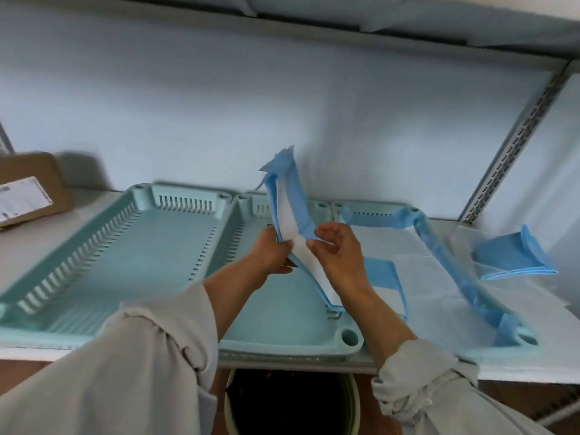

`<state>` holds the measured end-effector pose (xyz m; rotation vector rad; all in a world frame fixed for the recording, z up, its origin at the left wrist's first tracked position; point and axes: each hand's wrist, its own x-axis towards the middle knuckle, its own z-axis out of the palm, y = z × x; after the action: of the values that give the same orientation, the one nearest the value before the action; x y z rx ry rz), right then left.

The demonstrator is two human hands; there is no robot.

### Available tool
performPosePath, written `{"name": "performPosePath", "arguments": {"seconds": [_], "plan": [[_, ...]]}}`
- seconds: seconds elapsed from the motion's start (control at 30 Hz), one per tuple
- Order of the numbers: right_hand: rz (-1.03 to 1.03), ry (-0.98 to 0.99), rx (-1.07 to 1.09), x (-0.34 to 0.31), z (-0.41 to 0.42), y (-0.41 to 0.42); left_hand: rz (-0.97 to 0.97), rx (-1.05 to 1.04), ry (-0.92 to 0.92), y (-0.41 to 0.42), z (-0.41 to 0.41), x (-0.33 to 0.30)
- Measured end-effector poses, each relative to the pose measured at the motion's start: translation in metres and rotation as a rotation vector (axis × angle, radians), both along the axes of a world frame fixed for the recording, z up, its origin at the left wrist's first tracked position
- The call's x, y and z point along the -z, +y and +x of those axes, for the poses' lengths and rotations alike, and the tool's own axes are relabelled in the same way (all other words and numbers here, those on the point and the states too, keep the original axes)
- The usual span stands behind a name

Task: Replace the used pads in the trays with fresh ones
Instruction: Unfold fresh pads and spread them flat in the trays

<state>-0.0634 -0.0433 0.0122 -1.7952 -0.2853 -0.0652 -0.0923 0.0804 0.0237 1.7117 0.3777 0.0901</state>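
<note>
Folded pad (290, 215) held upright above middle tray (282, 309), between both hands; long axis running from near right of that tray up and away toward the back wall; blue backing outward, white face showing in the fold. Left hand (271, 252) gripping pad's lower left edge, fingers wrapped behind and mostly hidden; right hand (337, 249) pinching the white flap at mid-length with thumb and forefinger, other fingers loosely curled. Both hands equally close, 1 per side, so opening means pulling apart left and right across the tray's short width. Middle tray bare underneath; left tray (103, 259) bare too; right tray (348, 210) already lined, pad (417, 265) spread flat, blue border draped over far and right rims. 1 more folded pad (514, 259) near shelf's right edge, beyond the lined tray. Cardboard box (34, 186) at shelf's far left, partly cut off. Bin (292, 403) below shelf's front edge, contents too dark to read; pad's lower end hidden behind right wrist.
</note>
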Motion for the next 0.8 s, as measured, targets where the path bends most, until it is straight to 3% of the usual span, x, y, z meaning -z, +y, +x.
{"name": "performPosePath", "arguments": {"seconds": [0.1, 0.37, 0.5, 0.57, 0.63, 0.7, 0.8], "plan": [[-0.397, -0.007, -0.111, 0.027, 0.007, 0.003, -0.087, -0.03, 0.023, 0.002, 0.004, 0.017], [-0.642, -0.051, -0.13, 0.034, 0.025, 0.002, -0.087, 0.093, 0.05, 0.005, 0.018, 0.036], [-0.938, 0.083, -0.153, 0.039, 0.026, -0.003, -0.125, 0.056, 0.047, 0.01, 0.022, 0.037], [-1.015, 0.038, -0.1, 0.039, 0.026, -0.002, -0.175, 0.063, 0.038, 0.011, 0.024, 0.036], [-0.872, -0.01, -0.059, 0.039, 0.027, 0.006, -0.235, 0.065, -0.002, 0.013, 0.026, 0.035], [-0.558, 0.021, -0.062, 0.04, 0.029, 0.014, -0.235, 0.067, -0.057, 0.011, 0.028, 0.032], [-0.269, 0.079, -0.036, 0.039, 0.028, 0.024, -0.048, 0.079, -0.107, 0.006, 0.033, 0.03]]}}
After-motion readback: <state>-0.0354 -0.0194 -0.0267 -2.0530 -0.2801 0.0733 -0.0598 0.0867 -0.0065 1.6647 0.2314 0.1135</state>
